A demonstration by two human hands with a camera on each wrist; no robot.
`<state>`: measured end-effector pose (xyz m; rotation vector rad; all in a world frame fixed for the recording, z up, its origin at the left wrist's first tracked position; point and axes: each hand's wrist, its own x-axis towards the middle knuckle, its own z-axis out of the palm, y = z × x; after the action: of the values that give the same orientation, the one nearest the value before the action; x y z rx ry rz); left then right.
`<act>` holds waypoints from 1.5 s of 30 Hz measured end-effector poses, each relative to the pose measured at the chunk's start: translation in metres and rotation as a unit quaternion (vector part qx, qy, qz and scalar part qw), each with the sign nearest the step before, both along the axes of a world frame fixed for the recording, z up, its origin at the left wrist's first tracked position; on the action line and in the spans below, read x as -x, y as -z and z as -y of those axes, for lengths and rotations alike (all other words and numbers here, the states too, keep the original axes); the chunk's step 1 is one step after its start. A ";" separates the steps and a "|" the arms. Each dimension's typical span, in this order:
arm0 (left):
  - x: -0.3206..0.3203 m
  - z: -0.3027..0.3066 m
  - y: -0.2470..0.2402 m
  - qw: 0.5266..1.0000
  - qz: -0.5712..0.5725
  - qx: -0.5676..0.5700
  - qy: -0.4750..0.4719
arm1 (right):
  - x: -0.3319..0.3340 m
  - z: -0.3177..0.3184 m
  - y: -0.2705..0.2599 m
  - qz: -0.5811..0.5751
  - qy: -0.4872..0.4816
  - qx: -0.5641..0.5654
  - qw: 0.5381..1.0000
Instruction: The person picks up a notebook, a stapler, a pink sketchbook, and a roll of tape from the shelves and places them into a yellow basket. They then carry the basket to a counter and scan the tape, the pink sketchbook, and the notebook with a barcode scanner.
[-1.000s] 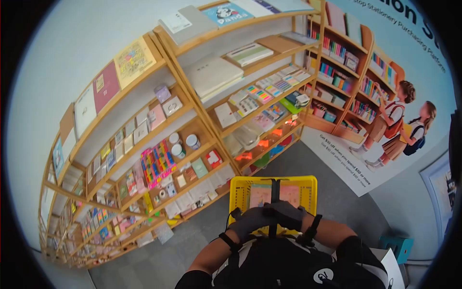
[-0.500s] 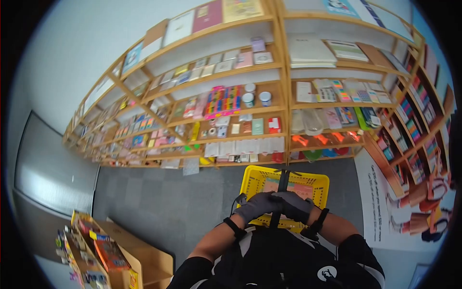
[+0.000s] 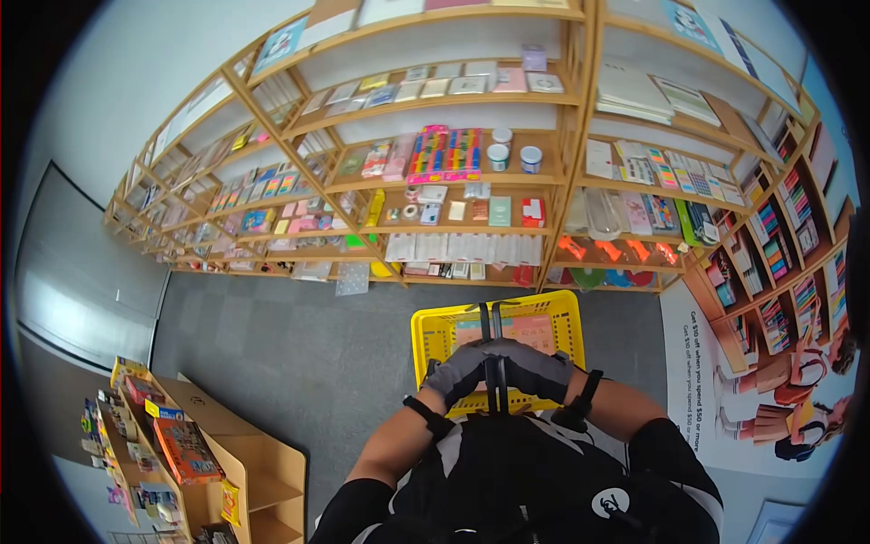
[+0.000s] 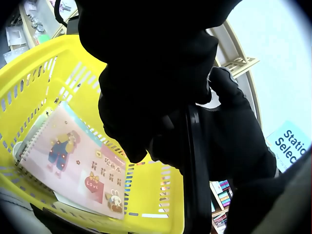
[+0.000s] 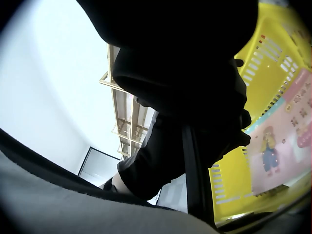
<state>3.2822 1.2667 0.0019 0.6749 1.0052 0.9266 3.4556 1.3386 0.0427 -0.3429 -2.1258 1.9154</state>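
Observation:
A yellow plastic basket is held in front of the body by its black handles. My left hand and right hand, both in grey and black gloves, meet over the basket and grip the handles between them. In the left wrist view, gloved fingers curl around a black handle bar. Inside the basket lies a pink spiral-bound notebook with a cartoon figure and a heart on its cover. The right wrist view shows part of the same notebook, dark gloves hiding finger detail.
Wooden shelves with stationery, jars and notebooks run along the wall ahead. A low wooden display unit with boxed goods stands at lower left. A large printed poster is at the right, and a grey door at the far left.
The head view has turned left, bringing the door and low display unit into sight and shifting the poster rightward. Both hands keep their grip on the basket handles.

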 end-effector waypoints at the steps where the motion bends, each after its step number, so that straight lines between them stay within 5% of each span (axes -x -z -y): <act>1: 0.010 0.003 -0.001 0.994 -0.080 -0.064 0.043 | 0.007 0.004 -0.005 -0.008 -0.003 -0.008 1.000; 3: 0.037 0.008 -0.008 0.945 -0.243 -0.185 0.115 | 0.030 0.010 -0.023 -0.028 -0.017 -0.025 0.999; 7: 0.088 0.016 -0.045 0.998 -0.051 -0.001 0.021 | 0.071 0.023 -0.034 0.070 -0.048 -0.080 0.993; 16: 0.220 0.080 -0.037 0.986 -0.127 -0.094 0.045 | 0.201 0.061 -0.011 0.091 -0.129 -0.114 0.981; 19: 0.251 0.093 -0.040 0.992 -0.119 -0.020 -0.020 | 0.242 0.064 -0.003 0.149 -0.130 0.102 0.975; 23: 0.293 0.115 -0.038 0.987 -0.010 0.057 -0.148 | 0.308 0.070 -0.005 0.247 -0.140 0.206 0.937; 28: 0.349 0.152 -0.053 0.964 -0.083 0.112 -0.226 | 0.386 0.076 0.017 0.236 -0.190 0.239 0.923; 31: 0.380 0.169 -0.027 0.932 -0.041 0.043 -0.358 | 0.434 0.076 0.043 0.117 -0.333 0.011 0.936; 32: 0.391 0.175 -0.020 0.929 -0.045 0.049 -0.363 | 0.449 0.074 0.049 0.112 -0.340 0.016 0.934; 35: 0.430 0.186 -0.016 0.889 0.027 0.085 -0.449 | 0.506 0.069 0.026 0.041 -0.481 -0.179 0.857; 36: 0.443 0.186 -0.016 0.885 0.019 0.091 -0.456 | 0.527 0.067 0.030 0.031 -0.486 -0.174 0.856; 39: 0.479 0.180 -0.020 0.831 0.041 0.115 -0.542 | 0.581 0.066 0.049 0.246 -0.483 0.117 0.832; 44: 0.540 0.167 -0.018 0.827 0.069 0.137 -0.542 | 0.659 0.042 0.042 0.248 -0.537 0.130 0.796; 45: 0.549 0.164 -0.021 0.818 0.076 0.133 -0.554 | 0.672 0.040 0.050 0.152 -0.576 0.113 0.795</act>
<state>2.7332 1.1029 0.0229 -0.3246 1.3510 1.7606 2.7835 1.2983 -0.0077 0.9203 -2.5767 2.8725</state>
